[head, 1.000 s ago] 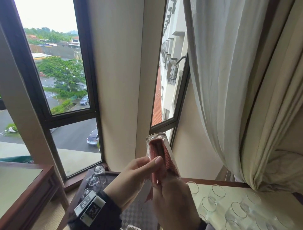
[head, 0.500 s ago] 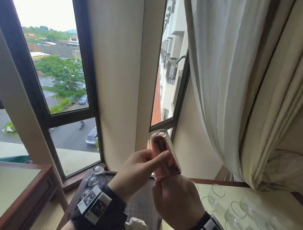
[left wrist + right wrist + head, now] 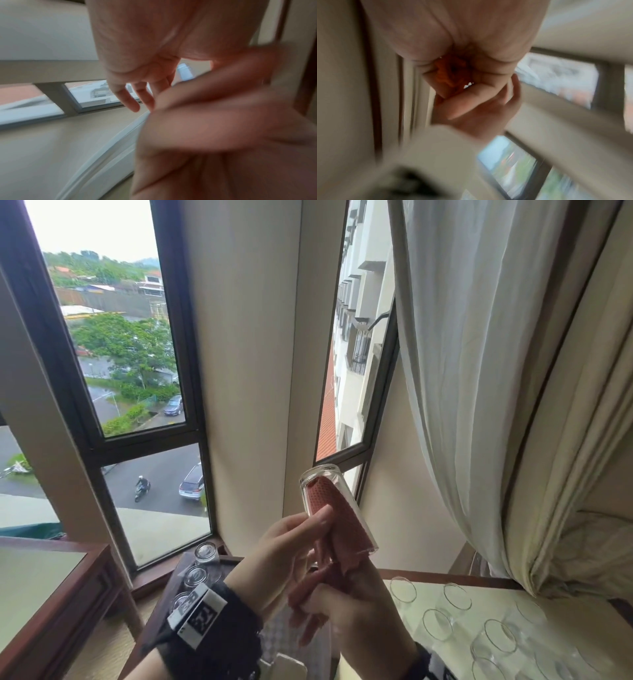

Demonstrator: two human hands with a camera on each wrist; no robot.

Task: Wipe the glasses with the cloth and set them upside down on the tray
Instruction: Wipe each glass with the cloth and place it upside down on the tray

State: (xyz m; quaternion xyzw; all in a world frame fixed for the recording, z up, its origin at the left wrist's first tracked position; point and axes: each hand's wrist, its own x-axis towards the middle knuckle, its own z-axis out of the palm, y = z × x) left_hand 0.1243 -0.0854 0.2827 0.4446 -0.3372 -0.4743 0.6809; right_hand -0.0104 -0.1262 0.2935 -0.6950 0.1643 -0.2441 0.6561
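Fingers (image 3: 322, 517) of the left hand (image 3: 284, 563) grip the raised, base-up glass (image 3: 337, 508); the right hand (image 3: 349, 607) holds the red cloth (image 3: 329, 505) stuffed inside, its fingertips hidden.

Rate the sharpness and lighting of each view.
Head view: sharp, lit by daylight through the windows, straight frames bowed by the wide lens; glass and cloth are clear. Left wrist view: heavy motion blur, left hand soft. Right wrist view: smeared too, right hand close and dim.

Both my wrist views are motion-blurred; the right hand (image 3: 346, 607) hides the glass's (image 3: 337, 508) mouth, and the tray (image 3: 161, 611) is mostly covered.
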